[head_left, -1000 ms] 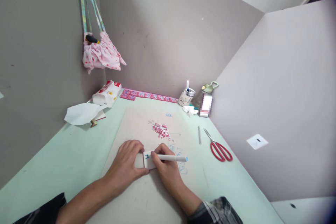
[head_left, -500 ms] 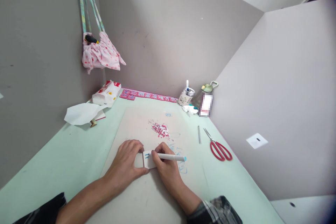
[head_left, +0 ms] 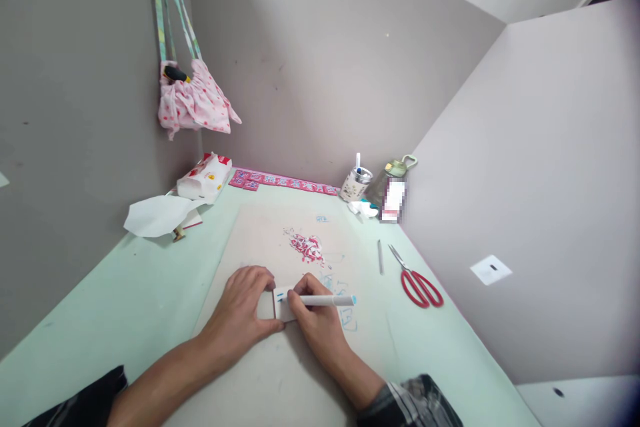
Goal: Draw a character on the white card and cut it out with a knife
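A small white square block [head_left: 283, 311] with short blue strokes and a dark reddish left edge lies flat on a pale board. My left hand [head_left: 245, 303] grips it, the thumb at its near edge and the fingers at its far left corner. In my right hand [head_left: 317, 317] is a white marker pen [head_left: 327, 301] with a light blue end, pinched between thumb and fingers. The pen tip meets the block's face near the strokes. My right fingers hide the block's right part.
Red and white shavings [head_left: 307, 249] are heaped beyond my hands on the board [head_left: 235, 240], which bears blue writing. Red scissors [head_left: 420, 288] and a thin grey stick [head_left: 381, 257] lie right. Behind stand a pen cup [head_left: 355, 187], a bottle [head_left: 383, 183] and several red tiles [head_left: 300, 185].
The pen tip has moved a little left and down over the strokes, and the pen lies flatter. My left hand still holds the block in place.
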A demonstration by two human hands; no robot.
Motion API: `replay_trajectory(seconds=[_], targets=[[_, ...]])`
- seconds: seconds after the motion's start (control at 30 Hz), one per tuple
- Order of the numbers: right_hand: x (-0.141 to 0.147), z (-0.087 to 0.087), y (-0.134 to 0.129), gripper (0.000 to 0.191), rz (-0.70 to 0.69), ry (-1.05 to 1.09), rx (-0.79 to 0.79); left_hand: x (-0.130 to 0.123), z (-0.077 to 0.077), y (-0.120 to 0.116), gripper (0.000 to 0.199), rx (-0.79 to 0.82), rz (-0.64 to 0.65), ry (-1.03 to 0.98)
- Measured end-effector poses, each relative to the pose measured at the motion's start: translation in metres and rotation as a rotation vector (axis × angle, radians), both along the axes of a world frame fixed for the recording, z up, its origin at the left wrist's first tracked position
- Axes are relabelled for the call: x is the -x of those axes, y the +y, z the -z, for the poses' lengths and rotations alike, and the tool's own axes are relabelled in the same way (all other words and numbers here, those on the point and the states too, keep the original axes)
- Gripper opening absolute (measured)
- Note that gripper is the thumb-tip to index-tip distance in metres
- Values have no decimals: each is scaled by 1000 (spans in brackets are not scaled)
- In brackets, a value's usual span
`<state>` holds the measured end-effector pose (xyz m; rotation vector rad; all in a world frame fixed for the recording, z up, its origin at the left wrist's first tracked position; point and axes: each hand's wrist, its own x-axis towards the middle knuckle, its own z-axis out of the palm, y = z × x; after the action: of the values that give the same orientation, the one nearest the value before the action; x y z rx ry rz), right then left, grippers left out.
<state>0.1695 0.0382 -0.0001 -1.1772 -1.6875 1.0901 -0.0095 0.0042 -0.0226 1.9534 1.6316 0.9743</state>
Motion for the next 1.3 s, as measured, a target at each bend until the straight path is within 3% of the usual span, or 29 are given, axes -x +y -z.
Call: replay_trajectory(seconds=[0.73,1.3], targets=[[1,1,2,26,-11,24,3,0,1,0,37,-21,-9,10],[-2,-7,-2,18,-41,80,79,2,1,1,36,-27,-6,23]])
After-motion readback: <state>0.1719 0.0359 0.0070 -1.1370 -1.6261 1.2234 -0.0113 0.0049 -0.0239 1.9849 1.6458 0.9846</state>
